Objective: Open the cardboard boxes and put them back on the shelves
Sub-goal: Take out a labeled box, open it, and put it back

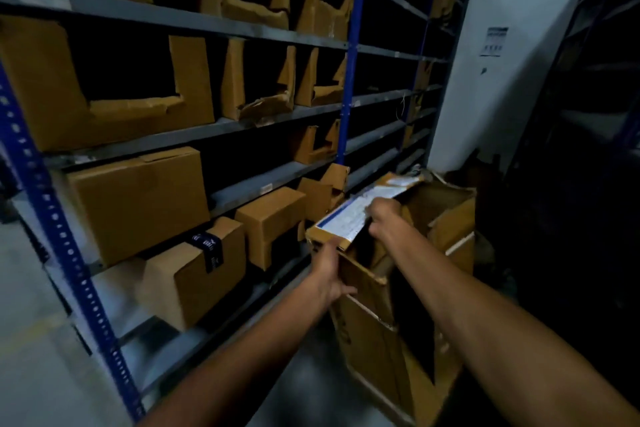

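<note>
Both forearms reach out to the cardboard box (367, 322) standing on the floor just beside the shelves (242, 125). Left hand (330, 274) has its fingers curled round the near top corner, and right hand (384, 218) is clamped on the labelled flap (346, 220). Looks like we're mid-opening, so next that flap needs folding right back before the box gets lifted onto a shelf.

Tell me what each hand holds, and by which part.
Both hold the open cardboard box: the left hand has its grip on the near top corner, the right hand on the edge of the white-labelled flap.
</note>
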A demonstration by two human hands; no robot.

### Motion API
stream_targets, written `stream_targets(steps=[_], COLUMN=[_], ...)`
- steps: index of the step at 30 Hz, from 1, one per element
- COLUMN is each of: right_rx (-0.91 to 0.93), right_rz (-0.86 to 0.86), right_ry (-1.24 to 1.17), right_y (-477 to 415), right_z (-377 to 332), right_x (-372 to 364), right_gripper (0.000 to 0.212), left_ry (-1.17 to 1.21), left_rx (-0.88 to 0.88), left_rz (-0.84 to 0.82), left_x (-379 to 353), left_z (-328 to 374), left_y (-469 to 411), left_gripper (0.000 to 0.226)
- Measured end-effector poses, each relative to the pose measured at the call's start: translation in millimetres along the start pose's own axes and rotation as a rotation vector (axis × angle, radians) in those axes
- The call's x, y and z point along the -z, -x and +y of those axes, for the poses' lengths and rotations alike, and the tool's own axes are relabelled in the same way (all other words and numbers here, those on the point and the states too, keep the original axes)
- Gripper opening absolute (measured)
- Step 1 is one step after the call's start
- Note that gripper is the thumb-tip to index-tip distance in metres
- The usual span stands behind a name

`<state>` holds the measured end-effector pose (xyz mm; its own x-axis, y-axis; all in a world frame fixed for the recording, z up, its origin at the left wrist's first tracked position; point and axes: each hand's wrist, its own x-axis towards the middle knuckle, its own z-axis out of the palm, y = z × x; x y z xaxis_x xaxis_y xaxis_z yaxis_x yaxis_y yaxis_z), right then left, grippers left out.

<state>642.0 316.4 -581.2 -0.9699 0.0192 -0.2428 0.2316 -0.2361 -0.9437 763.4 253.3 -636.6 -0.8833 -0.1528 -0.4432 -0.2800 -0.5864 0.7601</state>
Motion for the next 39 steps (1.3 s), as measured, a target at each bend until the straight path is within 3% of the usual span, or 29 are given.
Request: stream_targets(steps=[4, 7, 8, 10, 14, 18, 21, 24, 30, 32, 36, 39], right_rx=[-0.06, -0.167, -0.186, -0.218, -0.253, -0.249, -0.181, 0.028, 0.334, 0.431, 0.639, 0.769], right_rz=[-0.035, 0.073, 0.082, 0.033, -0.128, -0.275, -0.351, -0.397, -0.463, -0.466, -0.444, -0.46], right_ry=[0.298, 0.231, 0.251, 0.32, 0.354, 0.452, 0.546, 0.797, 1.189, 1.259, 1.408, 1.418], right_y=[-2.7, -9.9, -7.0, 1.6, 6.8, 14.8, 17.5, 18.7, 28.8, 34.7, 47.4, 53.2], right_z=[42.1, 68.7, 74.6, 79.5, 92.8, 95.9, 97.1, 92.8, 88.2, 92.4, 101.1, 107.2], right_x=[43.3, 54.8, 54.8, 55.1, 56.4, 52.0, 47.3, 38.2, 22.7, 21.6, 23.3, 27.9], right_gripper=[0.039, 0.028, 0.03, 0.035, 0.047, 0.026, 0.016, 0.029, 0.045, 0.053, 0.055, 0.056], left_ry=[-0.04, -0.111, -0.148, -0.176, -0.459, -0.412, -0.45, -0.597, -1.366, -1.505, -1.643, -1.625], left_rx=[0.124, -0.004, -0.031, -0.043, -0.181, -0.177, -0.256, -0.424, -0.816, -0.898, -0.973, -0.914], left_rz=[-0.065, 0.18, 0.223, 0.246, 0.455, 0.33, 0.383, 0.496, 0.73, 0.673, 0.397, 0.218], left_x=[18.5, 44.9, 52.5, 61.5, 73.4, 77.4, 83.9, 94.1, 116.5, 120.0, 126.4, 127.6], left_z=[-29.6, -38.3, -39.5, -41.4, -34.1, -35.7, -33.3, -20.0, -8.4, -7.3, -8.2, -12.8], left_y=[13.2, -10.7, -19.0, -33.6, -33.8, -21.1, -13.6, -4.8, 10.1, 14.0, 11.8, 15.2], left_gripper=[0.032, 0.063, 0.065, 0.044, 0.037, 0.019, 0.021, 0.011, 0.018, 0.022, 0.03, 0.036])
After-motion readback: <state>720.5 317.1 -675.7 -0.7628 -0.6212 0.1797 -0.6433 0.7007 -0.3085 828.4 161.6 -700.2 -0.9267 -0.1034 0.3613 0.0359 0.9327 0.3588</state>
